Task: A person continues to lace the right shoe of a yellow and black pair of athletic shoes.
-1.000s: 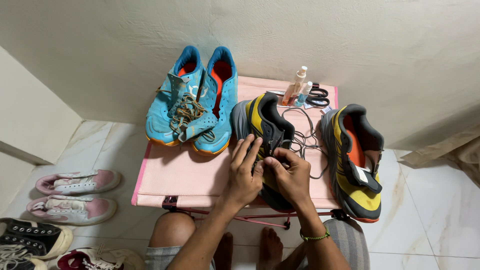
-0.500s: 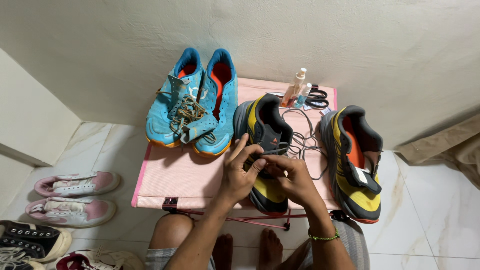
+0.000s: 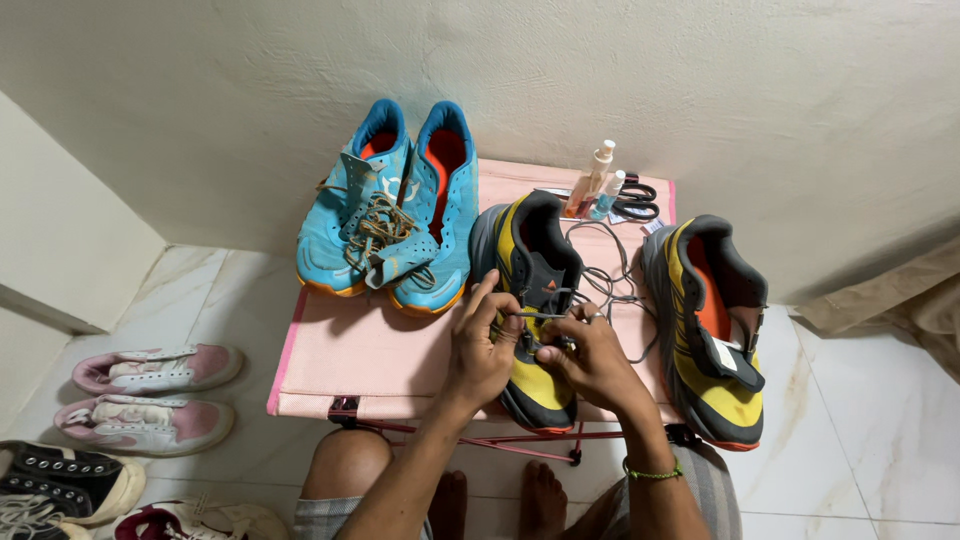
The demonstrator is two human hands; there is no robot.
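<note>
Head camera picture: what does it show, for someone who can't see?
Left hand and right hand pull a grey lace through a yellow shoe on a pink table, beside its mate and blue shoes.

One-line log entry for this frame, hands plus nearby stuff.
left hand: pinching grey lace | right hand: on same lace | yellow-grey shoe: on pink table | second shoe: right | blue pair: behind

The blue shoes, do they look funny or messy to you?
A bit. The blue shoes have their tongues flopped out and brown laces bunched in a tangle across both. The right yellow shoe sticks out past the pink table edge with no lace showing. Both hands pull a grey lace on the left yellow shoe.
</note>
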